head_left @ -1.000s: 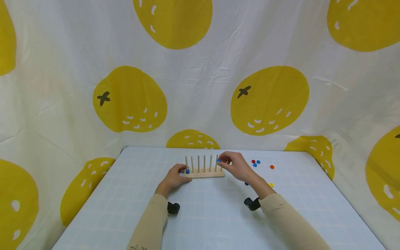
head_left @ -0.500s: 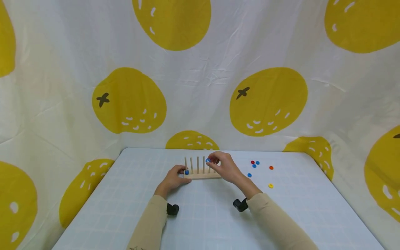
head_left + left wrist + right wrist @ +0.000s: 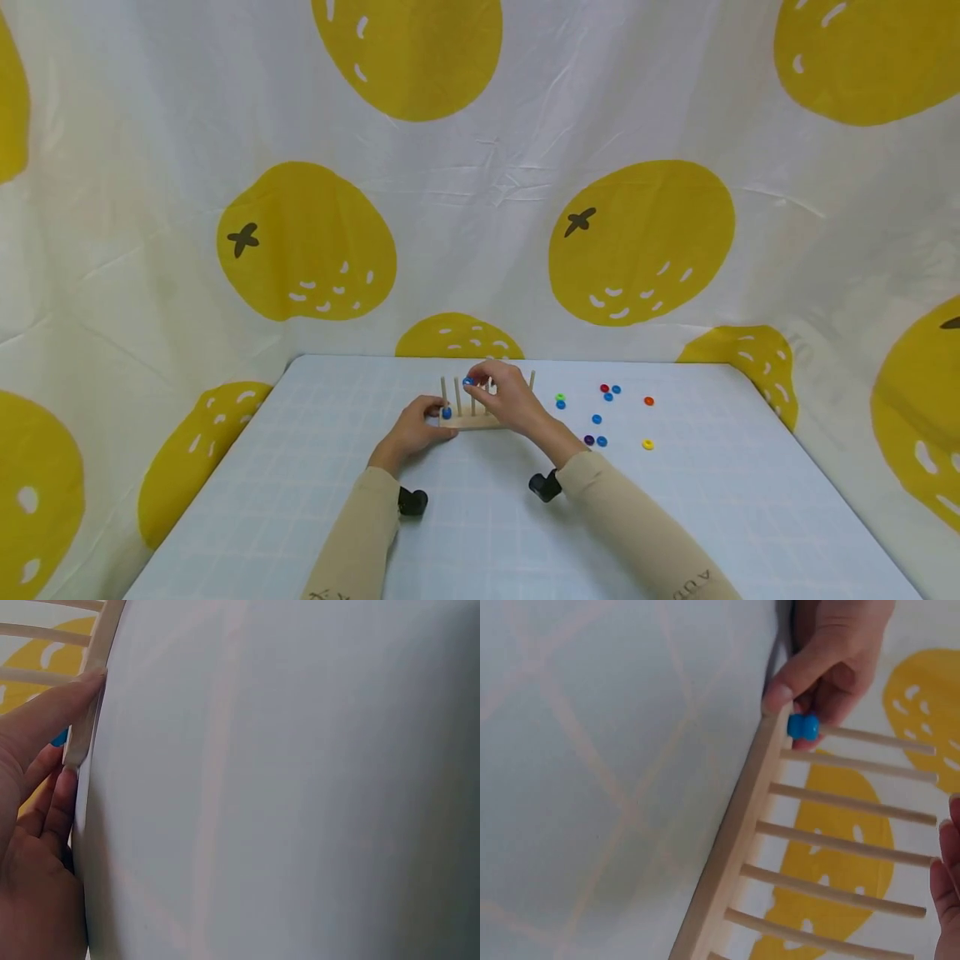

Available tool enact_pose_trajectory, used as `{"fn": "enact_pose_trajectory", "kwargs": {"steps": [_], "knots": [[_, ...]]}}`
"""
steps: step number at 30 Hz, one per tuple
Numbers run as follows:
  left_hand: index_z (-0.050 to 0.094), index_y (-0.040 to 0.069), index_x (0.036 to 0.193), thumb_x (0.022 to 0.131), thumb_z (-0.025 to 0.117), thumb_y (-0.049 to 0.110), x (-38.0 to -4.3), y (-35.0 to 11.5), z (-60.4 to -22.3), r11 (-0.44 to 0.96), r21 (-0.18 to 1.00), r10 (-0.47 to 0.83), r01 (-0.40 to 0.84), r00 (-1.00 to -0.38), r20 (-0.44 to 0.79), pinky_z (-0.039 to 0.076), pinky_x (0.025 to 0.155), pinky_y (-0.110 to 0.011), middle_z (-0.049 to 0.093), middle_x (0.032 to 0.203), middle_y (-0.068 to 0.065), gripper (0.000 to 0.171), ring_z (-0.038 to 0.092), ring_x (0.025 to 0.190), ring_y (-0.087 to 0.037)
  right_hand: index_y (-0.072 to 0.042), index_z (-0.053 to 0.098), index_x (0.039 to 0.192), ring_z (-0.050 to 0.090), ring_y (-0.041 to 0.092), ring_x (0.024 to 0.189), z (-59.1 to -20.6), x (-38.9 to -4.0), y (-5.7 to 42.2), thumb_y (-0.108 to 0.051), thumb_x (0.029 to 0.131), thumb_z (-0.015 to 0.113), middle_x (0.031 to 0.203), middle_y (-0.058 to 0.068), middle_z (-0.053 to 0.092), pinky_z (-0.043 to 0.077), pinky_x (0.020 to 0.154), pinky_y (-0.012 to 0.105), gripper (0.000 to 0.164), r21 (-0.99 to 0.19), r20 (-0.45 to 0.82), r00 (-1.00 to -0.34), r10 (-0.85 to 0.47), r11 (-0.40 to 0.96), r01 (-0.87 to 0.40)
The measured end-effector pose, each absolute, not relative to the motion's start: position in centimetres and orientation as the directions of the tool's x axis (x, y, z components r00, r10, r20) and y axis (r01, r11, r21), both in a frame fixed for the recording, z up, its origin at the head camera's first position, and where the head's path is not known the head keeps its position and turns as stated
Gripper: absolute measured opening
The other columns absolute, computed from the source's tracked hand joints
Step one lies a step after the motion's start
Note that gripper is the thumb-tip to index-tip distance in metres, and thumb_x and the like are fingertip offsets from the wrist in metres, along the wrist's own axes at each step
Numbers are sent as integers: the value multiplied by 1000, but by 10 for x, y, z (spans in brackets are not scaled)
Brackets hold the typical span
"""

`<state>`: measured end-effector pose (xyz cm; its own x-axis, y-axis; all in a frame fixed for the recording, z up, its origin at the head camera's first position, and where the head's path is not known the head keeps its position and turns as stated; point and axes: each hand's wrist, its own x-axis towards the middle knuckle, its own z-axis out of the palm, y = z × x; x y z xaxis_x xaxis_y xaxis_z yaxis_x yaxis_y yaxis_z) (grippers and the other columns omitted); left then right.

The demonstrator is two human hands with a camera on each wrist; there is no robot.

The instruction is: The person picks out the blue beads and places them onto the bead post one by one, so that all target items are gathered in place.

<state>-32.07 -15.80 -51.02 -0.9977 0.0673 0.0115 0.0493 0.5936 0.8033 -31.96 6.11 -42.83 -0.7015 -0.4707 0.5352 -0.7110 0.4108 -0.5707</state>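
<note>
A wooden rack with a row of upright pegs stands on the table. My left hand grips its left end, thumb on the near side; in the left wrist view, fingers reach round that end. Blue rings sit stacked at the foot of the leftmost peg. Above the rack, my right hand pinches another blue ring between thumb and fingers, near the tops of the left-hand pegs. Only fingertips of that hand show in the right wrist view; the held ring is out of sight there.
Right of the rack lie several loose rings: a green ring, blue ones, a purple ring, a red ring, an orange ring and a yellow ring. A fruit-print curtain hangs behind the table.
My right hand has moved left along the rack with the blue ring, from the right-hand pegs to the left-hand ones, uncovering loose rings on the table. The left hand keeps its grip.
</note>
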Motion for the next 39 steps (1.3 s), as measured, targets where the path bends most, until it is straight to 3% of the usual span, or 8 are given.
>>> {"fn": "enact_pose_trajectory", "kwargs": {"steps": [12, 22, 29, 35, 39], "knots": [[62, 4, 130, 80, 89, 22, -320, -158, -509, 590, 806, 75, 45, -997, 1, 43, 108, -53, 61, 124, -13, 59, 55, 113, -30, -7, 71, 108, 63, 21, 97, -428, -329, 33, -15, 97, 72, 103, 5, 71, 52, 91, 38, 14, -514, 539, -704, -462, 481, -710], [62, 6, 128, 81, 89, 23, -322, -158, -513, 572, 819, 74, 37, -997, -7, 43, 107, -52, 62, 123, -11, 58, 55, 113, -29, -6, 71, 106, 61, 22, 92, -433, -336, 22, -13, 98, 71, 98, 5, 66, 52, 82, 34, 11, -532, 535, -714, -452, 477, -700], [60, 5, 131, 81, 89, 23, -320, -159, -510, 578, 815, 74, 28, -997, -18, 43, 108, -53, 62, 125, -12, 60, 55, 114, -30, -10, 71, 108, 61, 25, 92, -439, -340, 16, -18, 99, 70, 104, 2, 63, 49, 77, 26, 12, -550, 493, -754, -435, 516, -657], [61, 3, 129, 80, 89, 20, -319, -158, -509, 566, 823, 83, 55, -996, 10, 43, 106, -52, 62, 123, -13, 59, 55, 112, -30, -8, 71, 106, 63, 31, 93, -437, -338, 16, -16, 98, 71, 101, 4, 65, 50, 78, 28, 11, -573, 481, -763, -432, 503, -647], [61, 3, 128, 80, 89, 20, -318, -158, -509, 570, 819, 83, 58, -997, 13, 43, 106, -53, 62, 122, -13, 59, 56, 112, -29, -8, 71, 105, 63, 27, 91, -436, -337, 15, -16, 98, 71, 99, 3, 67, 50, 79, 29, 11, -563, 484, -760, -435, 510, -650]]}}
